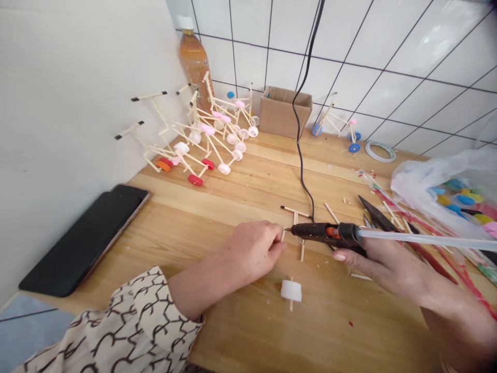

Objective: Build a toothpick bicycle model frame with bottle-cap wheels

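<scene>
My right hand (382, 264) is closed around a black glue gun (324, 233), with a long clear glue stick (419, 237) running out of its back end. The gun's nozzle points left and meets a short wooden stick (283, 234) pinched in my left hand (252, 248). Whether the tip touches the stick, I cannot tell. Just beyond the nozzle lies a T-shaped stick piece (295, 215) with dark ends, partly hidden by the gun. Nearer to me, a white bottle cap (291, 291) has a stick through it.
Small stick-and-cap models (209, 129) crowd the back left, by a tea bottle (194, 57) and a cardboard box (285, 111). A phone (83, 238) lies at left. Scissors (376, 213), tape (380, 151) and a plastic bag of caps (446, 186) are at right. A black cord (298, 129) hangs down.
</scene>
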A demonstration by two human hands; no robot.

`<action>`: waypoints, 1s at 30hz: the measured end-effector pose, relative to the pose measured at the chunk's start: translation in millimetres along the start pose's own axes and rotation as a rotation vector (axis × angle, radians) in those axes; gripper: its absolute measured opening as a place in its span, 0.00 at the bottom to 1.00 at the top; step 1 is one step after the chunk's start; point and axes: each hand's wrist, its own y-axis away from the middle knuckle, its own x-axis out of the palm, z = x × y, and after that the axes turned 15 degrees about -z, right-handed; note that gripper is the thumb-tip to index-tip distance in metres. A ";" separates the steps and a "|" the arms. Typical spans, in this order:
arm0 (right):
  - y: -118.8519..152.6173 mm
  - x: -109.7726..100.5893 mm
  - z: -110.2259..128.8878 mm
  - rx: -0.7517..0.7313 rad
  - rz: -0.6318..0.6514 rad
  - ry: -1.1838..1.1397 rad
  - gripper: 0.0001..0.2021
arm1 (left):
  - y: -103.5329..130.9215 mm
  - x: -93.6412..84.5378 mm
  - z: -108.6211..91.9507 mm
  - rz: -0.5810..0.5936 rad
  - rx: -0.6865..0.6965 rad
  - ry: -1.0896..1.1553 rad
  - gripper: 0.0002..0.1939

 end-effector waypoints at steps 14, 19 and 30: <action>1.0 0.2 -8.0 0.017 0.039 -0.022 0.15 | 1.0 1.3 1.3 -0.005 0.007 0.010 0.08; 1.7 -1.2 -9.7 0.013 0.031 -0.028 0.15 | 0.3 1.6 1.2 0.005 0.001 0.015 0.08; 2.3 -1.9 -8.7 0.050 0.039 -0.031 0.16 | 2.1 3.6 3.2 -0.012 0.005 0.041 0.07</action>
